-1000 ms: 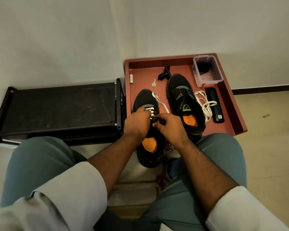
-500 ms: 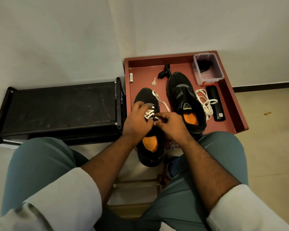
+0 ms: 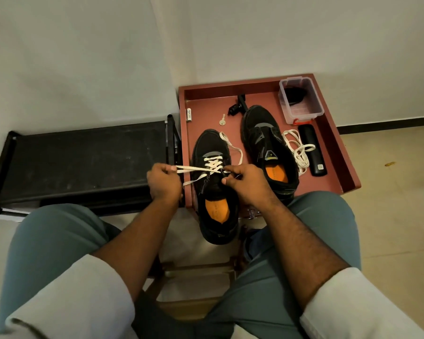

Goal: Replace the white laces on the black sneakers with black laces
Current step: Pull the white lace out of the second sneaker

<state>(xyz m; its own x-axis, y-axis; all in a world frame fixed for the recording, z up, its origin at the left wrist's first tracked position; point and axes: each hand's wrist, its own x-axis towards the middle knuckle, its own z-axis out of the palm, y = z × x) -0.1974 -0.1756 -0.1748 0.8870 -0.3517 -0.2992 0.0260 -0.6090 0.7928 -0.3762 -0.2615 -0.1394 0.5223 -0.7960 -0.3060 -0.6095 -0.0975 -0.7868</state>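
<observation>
The near black sneaker lies at the front left of the red tray, heel overhanging the edge, its white lace still threaded through the lower eyelets. The left hand pinches a drawn-out loop of this lace, pulled leftward off the shoe. The right hand rests on the shoe's tongue area, fingers curled, pinching the lace at the eyelets. The second sneaker stands laceless beside it. A loose white lace lies between that shoe and a black case. A clear plastic box occupies the far right corner.
</observation>
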